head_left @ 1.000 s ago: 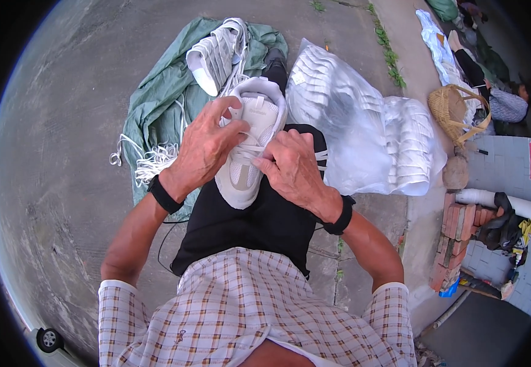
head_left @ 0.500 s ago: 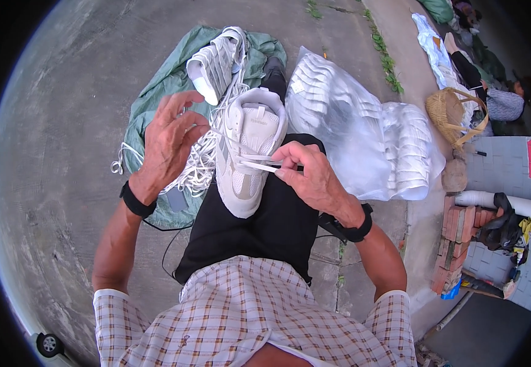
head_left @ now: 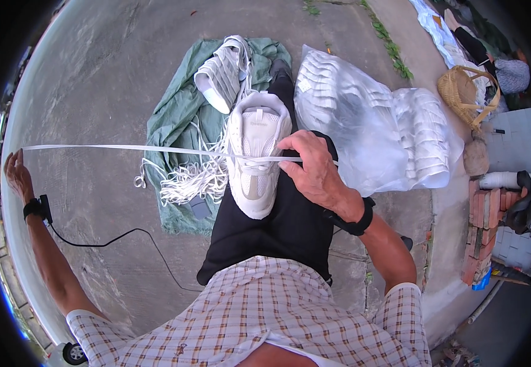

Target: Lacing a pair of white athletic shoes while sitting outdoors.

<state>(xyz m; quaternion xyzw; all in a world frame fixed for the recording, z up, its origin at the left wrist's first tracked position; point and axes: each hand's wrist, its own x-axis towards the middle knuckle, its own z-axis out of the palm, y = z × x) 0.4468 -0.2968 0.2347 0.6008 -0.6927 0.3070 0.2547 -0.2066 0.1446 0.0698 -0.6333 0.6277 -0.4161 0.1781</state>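
Note:
A white sneaker [head_left: 254,199] rests on my black-trousered thigh, toe toward me. A flat white shoelace [head_left: 124,148] stretches taut from its lower eyelets far out to the left. Its far end is at the fingertips of my left hand [head_left: 18,177], whose arm is held wide. My right hand [head_left: 315,172], just right of the sneaker, pinches the lace between thumb and forefinger. Beyond the sneaker, a stack of white shoe uppers [head_left: 225,70] lies on a green cloth sheet [head_left: 176,92]. A heap of loose white laces [head_left: 195,180] sits left of the sneaker.
To the right, a clear plastic bag [head_left: 363,131] holds several white shoes. Farther right are a wicker basket [head_left: 458,92], a pile of bricks [head_left: 481,226] and another person [head_left: 512,74]. A black cable [head_left: 115,241] runs from my left wristband across the concrete.
My left hand has swung far out to the left, drawing the lace out straight. My right hand stays by the sneaker, still pinching lace. The whole view has shifted slightly.

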